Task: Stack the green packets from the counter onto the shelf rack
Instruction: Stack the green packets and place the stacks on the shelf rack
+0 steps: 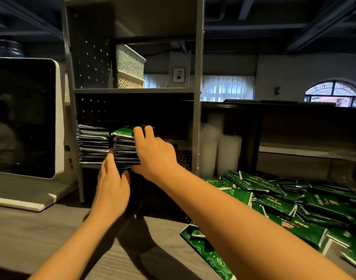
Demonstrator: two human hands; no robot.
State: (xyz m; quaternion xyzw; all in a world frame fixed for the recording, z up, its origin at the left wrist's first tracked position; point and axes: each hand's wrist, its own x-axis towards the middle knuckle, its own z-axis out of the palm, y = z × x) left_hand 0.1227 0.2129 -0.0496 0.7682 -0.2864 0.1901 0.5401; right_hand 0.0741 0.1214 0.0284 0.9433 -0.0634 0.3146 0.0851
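The stack of green packets (pixel 123 147) I'm working on sits on the lower shelf of the shelf rack (pixel 197 118), its top packet showing bright green and the edges below showing white and dark. My right hand (pixel 155 154) grips this stack: the fingers (pixel 139 131) curl over its top edge and the thumb presses in at its bottom front corner. My left hand (pixel 112 188) is lower and to the left, fingers straight and loose, the tips touching the stack's lower left edge and holding nothing.

Just beside it on the left stands a second stack (pixel 93 144) of about the same height, touching or nearly touching the first; I cannot tell which.

The loose pile of green packets (pixel 284 201) lies spread on the counter (pixel 42 235) to my right, under my right forearm. White cups (pixel 228 152) stand stacked just right of the rack. Two patterned baskets (pixel 130 65) sit on the shelf above, and a dark screen (pixel 21 114) stands on the counter at left.
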